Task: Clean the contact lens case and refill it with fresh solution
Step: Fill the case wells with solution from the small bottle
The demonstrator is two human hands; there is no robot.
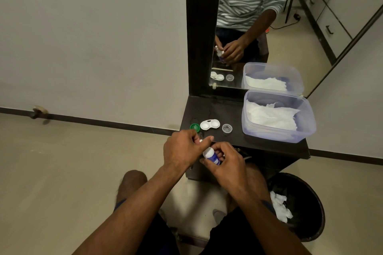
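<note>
Lens case (210, 124) open on desk (267, 145) between green cap (194, 126) and clear cap (227, 128), right hand (226, 163) grip around solution bottle (211, 156), left hand (182, 147) pinching its tip, tissues (271, 117) in plastic tub (308, 128), crumpled tissues in bin (310, 203)

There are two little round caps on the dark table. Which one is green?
The green cap, lying at the left end of the white lens case. The other cap, at the right end, is clear.

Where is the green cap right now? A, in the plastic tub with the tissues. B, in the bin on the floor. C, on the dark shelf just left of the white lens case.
C: the green cap lies on the shelf right beside the white lens case, on its left.
</note>
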